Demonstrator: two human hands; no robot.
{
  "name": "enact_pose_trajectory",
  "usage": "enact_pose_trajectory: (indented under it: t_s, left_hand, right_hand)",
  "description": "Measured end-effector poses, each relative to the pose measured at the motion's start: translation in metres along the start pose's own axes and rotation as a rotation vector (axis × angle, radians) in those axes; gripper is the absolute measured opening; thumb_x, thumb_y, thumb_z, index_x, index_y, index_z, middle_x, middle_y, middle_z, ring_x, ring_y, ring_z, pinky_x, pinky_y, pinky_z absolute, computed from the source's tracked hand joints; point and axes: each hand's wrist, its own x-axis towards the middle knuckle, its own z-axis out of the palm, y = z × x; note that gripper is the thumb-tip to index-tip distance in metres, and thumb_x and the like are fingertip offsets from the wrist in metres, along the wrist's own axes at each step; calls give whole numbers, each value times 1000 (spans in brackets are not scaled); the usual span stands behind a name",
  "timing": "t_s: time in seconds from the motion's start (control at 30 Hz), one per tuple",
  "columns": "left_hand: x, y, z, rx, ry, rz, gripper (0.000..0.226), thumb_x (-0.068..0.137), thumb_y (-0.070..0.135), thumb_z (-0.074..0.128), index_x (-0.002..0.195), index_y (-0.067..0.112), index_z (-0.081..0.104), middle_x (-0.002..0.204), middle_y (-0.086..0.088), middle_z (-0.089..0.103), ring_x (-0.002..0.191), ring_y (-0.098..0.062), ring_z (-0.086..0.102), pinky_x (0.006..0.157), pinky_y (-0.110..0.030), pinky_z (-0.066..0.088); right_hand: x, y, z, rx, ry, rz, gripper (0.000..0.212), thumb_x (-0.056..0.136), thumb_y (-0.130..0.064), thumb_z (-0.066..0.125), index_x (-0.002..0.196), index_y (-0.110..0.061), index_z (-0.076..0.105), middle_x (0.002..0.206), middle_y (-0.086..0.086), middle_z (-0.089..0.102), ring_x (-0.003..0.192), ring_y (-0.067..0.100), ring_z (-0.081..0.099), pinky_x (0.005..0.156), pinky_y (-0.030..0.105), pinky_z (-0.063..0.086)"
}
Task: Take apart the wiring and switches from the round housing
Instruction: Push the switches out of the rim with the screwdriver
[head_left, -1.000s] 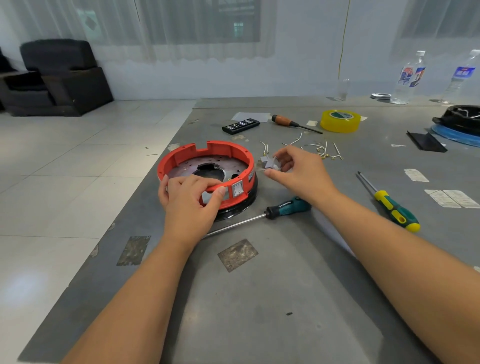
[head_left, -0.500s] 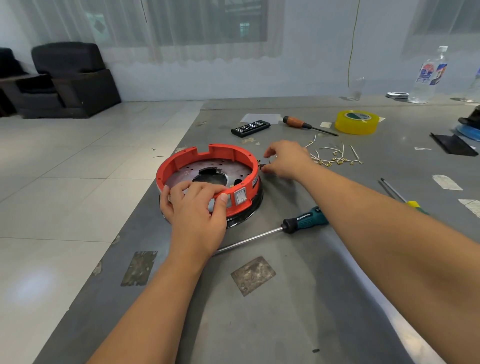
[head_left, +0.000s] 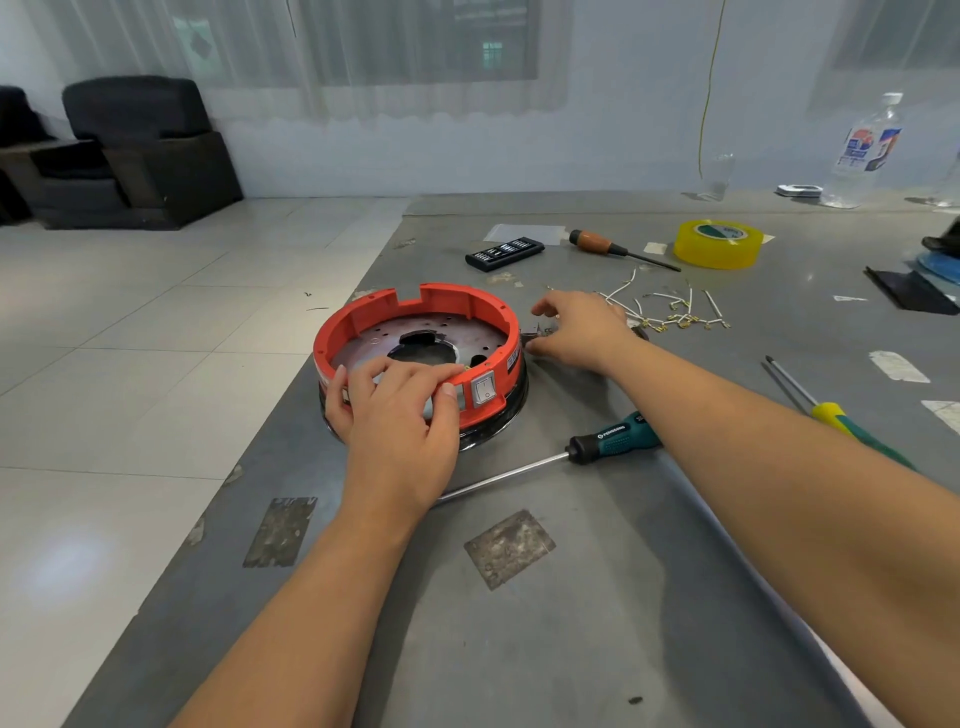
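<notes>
The round housing (head_left: 447, 302), a red ring on a black base with a perforated metal plate inside, sits near the table's left edge. A white rocker switch (head_left: 484, 389) is still set in its front wall. My left hand (head_left: 400, 410) grips the front rim, fingers inside and thumb outside over a second opening. My right hand (head_left: 582, 332) hovers just right of the housing with its fingers spread. A small grey switch part (head_left: 540, 330) lies on the table between its thumb and forefinger. Several removed white wires (head_left: 670, 312) lie beyond that hand.
A teal-handled screwdriver (head_left: 613, 436) lies in front of the housing under my right forearm. A yellow-green screwdriver (head_left: 841, 421) is at the right. Farther back are an orange-handled screwdriver (head_left: 597, 243), a black bit case (head_left: 504, 253), yellow tape (head_left: 718, 250) and a bottle (head_left: 865, 150).
My right hand carried the small grey part down beside the housing's right side and spread its fingers over it. The left hand stayed on the front rim.
</notes>
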Motion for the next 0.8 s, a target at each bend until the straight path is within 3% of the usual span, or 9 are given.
enact_pose_trajectory:
  t_s: [0.27, 0.47, 0.6, 0.8]
  left_hand:
    - [0, 2, 0, 30, -16, -7, 37, 98, 38, 44, 118, 35, 76, 119, 12, 70, 137, -22, 40, 123, -42, -1]
    - [-3, 12, 2, 121, 0, 67, 31, 100, 36, 56, 122, 24, 76, 118, 5, 72, 132, -22, 49, 125, -46, 6]
    - [-4, 15, 4, 145, -8, 64, 28, 101, 36, 65, 126, 25, 73, 122, 2, 71, 131, -21, 52, 124, -44, 11]
    - [-3, 20, 6, 192, -12, 39, 30, 104, 42, 58, 130, 33, 71, 124, 8, 71, 130, -19, 49, 113, -45, 18]
  right_hand:
    - [-90, 11, -13, 74, 115, -320, 27, 94, -43, 63, 114, -26, 69, 115, -3, 67, 109, 17, 61, 99, 41, 47]
    - [-146, 13, -1, -155, 93, -381, 55, 95, -67, 25, 110, -33, 65, 106, -11, 65, 103, 14, 61, 91, 38, 43]
    - [-153, 20, 6, -247, 113, -415, 60, 92, -76, 25, 106, -32, 63, 106, -9, 60, 101, 15, 58, 91, 37, 42]
    - [-153, 24, 6, -256, 124, -520, 55, 89, -79, 31, 96, -31, 56, 96, -9, 57, 91, 16, 56, 76, 33, 42]
